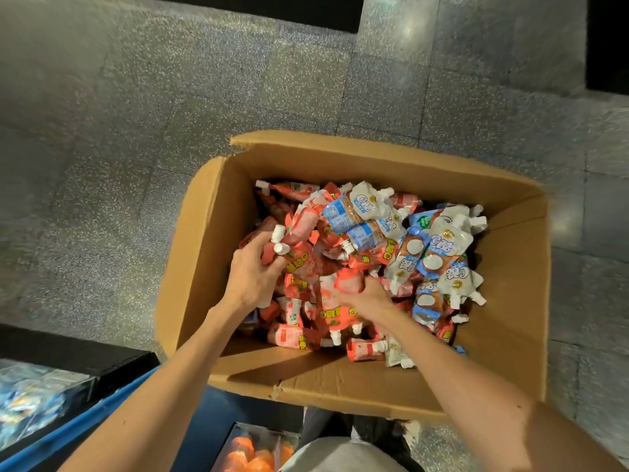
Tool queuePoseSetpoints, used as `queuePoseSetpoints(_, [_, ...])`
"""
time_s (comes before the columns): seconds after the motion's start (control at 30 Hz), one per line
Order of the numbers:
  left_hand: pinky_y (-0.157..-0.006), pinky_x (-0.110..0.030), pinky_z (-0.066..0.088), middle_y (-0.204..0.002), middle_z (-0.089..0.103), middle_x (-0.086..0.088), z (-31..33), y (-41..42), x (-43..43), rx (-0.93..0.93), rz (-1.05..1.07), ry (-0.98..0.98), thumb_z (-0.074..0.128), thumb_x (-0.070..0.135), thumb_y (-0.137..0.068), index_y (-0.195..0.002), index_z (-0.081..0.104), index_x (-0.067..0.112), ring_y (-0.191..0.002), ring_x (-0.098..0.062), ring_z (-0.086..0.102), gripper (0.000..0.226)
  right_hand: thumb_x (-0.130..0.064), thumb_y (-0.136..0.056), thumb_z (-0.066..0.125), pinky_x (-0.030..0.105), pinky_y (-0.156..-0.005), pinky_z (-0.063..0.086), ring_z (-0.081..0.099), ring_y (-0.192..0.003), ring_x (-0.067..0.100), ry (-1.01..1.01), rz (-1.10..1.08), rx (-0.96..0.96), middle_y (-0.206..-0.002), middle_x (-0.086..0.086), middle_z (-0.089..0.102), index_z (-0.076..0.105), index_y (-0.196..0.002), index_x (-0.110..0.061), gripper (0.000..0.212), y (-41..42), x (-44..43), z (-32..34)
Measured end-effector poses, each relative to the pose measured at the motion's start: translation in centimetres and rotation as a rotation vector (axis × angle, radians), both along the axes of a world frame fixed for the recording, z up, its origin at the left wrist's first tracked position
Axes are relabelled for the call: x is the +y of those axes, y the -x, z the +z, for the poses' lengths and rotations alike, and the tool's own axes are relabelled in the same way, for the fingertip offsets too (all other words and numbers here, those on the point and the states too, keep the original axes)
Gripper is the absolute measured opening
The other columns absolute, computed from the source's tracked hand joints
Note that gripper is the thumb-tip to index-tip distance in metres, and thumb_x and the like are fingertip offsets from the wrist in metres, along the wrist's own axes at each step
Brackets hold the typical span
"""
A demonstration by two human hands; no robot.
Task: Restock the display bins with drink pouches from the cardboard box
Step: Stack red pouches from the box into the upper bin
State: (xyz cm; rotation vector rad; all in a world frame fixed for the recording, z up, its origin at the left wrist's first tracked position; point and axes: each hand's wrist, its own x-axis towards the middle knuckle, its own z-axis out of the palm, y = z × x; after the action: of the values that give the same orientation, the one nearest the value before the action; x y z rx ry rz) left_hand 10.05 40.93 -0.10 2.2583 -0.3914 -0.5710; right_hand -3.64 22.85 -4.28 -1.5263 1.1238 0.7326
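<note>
Left hand [253,277] has its fingers curled tight round red pouches [289,253], and two of their white caps [279,238] poke up past the thumb. Right hand [369,296] sits just beside it, fingers dug into the pile and closed on a single red pouch [345,284]; the fingertips themselves are buried, so that's about all I can make out of that grip.

Both hands are down inside the cardboard box [211,233], flaps open, which holds a loose heap [326,321] of more red ones all round and under the hands. Past the right hand, on its outer side, there's a cluster of white and blue pouches [439,247], some lying over the red ones, spouts pointing every which way. Nothing is between the hands and the stuff they're holding, though the pouches are all tangled over each other.

The box stands on a grey speckled floor [136,131] with faint tile seams. Back towards the person, below the left forearm, a blue rail [102,407] runs diagonally, with a bin of blurry blue packets [30,400] outside it. Under the near edge of the box is a clear bin [238,434] holding something orange, too blurred to tell what. Dark black shapes [255,8] sit along the far edge of the floor
</note>
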Motion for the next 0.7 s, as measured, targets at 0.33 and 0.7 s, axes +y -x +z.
queuePoseSetpoints(0.33, [-0.060,-0.028,0.048,-0.076,0.067,0.007,6.2,0.3,-0.8,0.093,-0.028,0.088,0.067,0.011,-0.087,-0.093,0.064,0.023,-0.065,-0.008,0.062,0.014,-0.008,-0.089,0.067,0.037,-0.109,0.040,0.056,-0.120,0.020,-0.308,-0.450,-0.170,-0.134,0.013,0.060,0.077,-0.082,-0.006,0.012,1.6,-4.9,7.5])
queuePoseSetpoints(0.7, [-0.053,-0.040,0.050,-0.102,0.061,-0.013,8.6,6.7,-3.2,-0.529,-0.393,-0.194,0.071,0.010,-0.087,-0.117,0.052,0.013,-0.075,-0.037,0.064,0.036,-0.030,-0.053,0.092,0.038,-0.086,0.039,0.060,-0.101,0.007,-0.301,-0.453,-0.307,-0.114,0.000,0.072,0.052,-0.135,0.002,0.097,4.3,-6.0,12.3])
